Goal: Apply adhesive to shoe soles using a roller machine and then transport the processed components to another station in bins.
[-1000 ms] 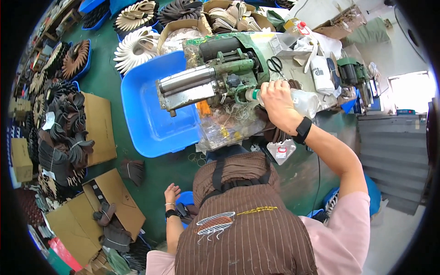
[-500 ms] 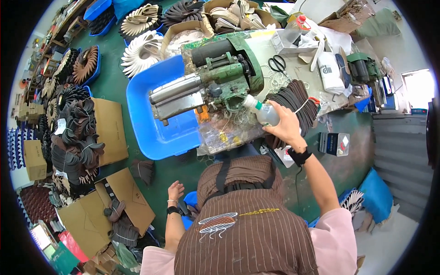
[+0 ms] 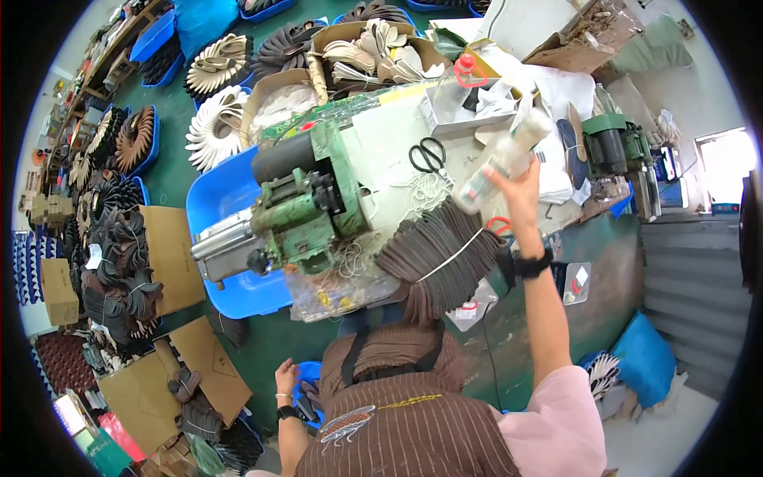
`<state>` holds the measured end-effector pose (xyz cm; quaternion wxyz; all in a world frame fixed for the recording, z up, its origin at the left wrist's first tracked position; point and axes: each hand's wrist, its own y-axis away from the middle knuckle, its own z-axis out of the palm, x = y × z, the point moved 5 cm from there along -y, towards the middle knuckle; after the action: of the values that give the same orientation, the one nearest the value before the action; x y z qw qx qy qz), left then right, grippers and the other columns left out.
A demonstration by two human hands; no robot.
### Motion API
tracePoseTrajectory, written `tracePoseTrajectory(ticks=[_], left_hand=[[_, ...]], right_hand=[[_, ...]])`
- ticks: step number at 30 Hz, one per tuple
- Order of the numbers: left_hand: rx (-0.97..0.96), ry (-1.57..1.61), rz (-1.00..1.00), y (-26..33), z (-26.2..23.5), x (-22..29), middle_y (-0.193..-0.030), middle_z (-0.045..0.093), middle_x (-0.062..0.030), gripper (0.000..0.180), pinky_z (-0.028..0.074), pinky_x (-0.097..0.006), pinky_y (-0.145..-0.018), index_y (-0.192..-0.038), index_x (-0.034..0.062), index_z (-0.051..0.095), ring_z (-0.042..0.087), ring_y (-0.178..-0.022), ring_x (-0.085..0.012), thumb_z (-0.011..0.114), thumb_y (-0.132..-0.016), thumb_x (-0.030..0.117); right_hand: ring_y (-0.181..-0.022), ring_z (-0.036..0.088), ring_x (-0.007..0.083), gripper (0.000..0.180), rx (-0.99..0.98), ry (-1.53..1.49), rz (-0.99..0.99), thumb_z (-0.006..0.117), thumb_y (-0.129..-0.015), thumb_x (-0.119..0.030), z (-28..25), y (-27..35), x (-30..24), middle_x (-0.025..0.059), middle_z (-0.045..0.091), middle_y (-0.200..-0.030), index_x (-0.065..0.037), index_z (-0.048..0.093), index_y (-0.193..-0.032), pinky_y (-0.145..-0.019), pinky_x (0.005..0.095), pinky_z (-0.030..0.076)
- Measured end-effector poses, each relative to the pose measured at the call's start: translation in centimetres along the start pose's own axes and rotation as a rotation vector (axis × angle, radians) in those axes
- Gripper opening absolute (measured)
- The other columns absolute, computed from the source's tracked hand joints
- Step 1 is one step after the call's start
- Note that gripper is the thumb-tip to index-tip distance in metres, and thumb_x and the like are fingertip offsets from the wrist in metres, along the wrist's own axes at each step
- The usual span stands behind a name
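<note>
"What are the hands doing?"

"The right hand (image 3: 520,199), right of centre, is wrapped around a clear plastic bottle (image 3: 494,172). The left hand (image 3: 285,378), at the lower left, is free, fingers loosely bent, near a small blue bin (image 3: 300,374)."

"How does the bottle lie?"

"Slanted: its long axis runs from a lower-left end, beside the upper edge of the dark strips, to an upper-right end toward the white cloths. It's blurred, so I can't tell which end carries the cap."

"Which strips?"

"A fanned bundle of dark brown strips (image 3: 429,253), bound with a pale cord (image 3: 451,256), just below the bottle in the frame."

"And around that?"

"Black-handled scissors (image 3: 429,156) and tangled white thread (image 3: 430,192) lie above the bundle. Left of it stands a green machine (image 3: 305,219) with metal rollers (image 3: 225,236), partly over a large blue tub (image 3: 221,184). Farther up, a cardboard box (image 3: 316,78) holds beige pieces (image 3: 385,54)."

"Lower down?"

"A brown pinstriped apron (image 3: 421,433) at bottom centre."
</note>
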<state>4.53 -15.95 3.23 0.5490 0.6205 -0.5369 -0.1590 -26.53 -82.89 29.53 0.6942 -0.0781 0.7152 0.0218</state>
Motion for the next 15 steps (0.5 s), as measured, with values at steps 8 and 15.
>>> tracePoseTrajectory(ticks=[8, 15], left_hand=[[0.091, -0.068, -0.083, 7.1, 3.1, 0.3, -0.109, 0.064, -0.0097, 0.041, 0.05, -0.03, -0.064, -0.129, 0.0044, 0.048, 0.064, -0.089, -0.0197, 0.054, -0.089, 0.014], [-0.038, -0.422, 0.342, 11.6, 9.1, 18.0, -0.113, 0.061, -0.0198, 0.042, 0.047, -0.032, -0.087, -0.123, -0.0007, 0.053, 0.061, -0.102, -0.0252, 0.059, -0.083, 0.014]], right_hand=[[-0.103, 0.052, 0.0224, 0.077, 0.22, 0.27, -0.344, 0.083, -0.062, -0.01, -4.1, -19.7, 11.2, 0.0152, 0.052, -0.115, 0.004, 0.038, -0.123, -0.092, 0.0321, 0.041], [-0.11, 0.053, 0.0321, 0.086, 0.095, 0.656, -0.036, 0.083, -0.059, -0.033, -1.7, -22.6, 18.5, 0.0233, 0.053, -0.119, 0.004, 0.04, -0.124, -0.093, 0.0358, 0.041]])
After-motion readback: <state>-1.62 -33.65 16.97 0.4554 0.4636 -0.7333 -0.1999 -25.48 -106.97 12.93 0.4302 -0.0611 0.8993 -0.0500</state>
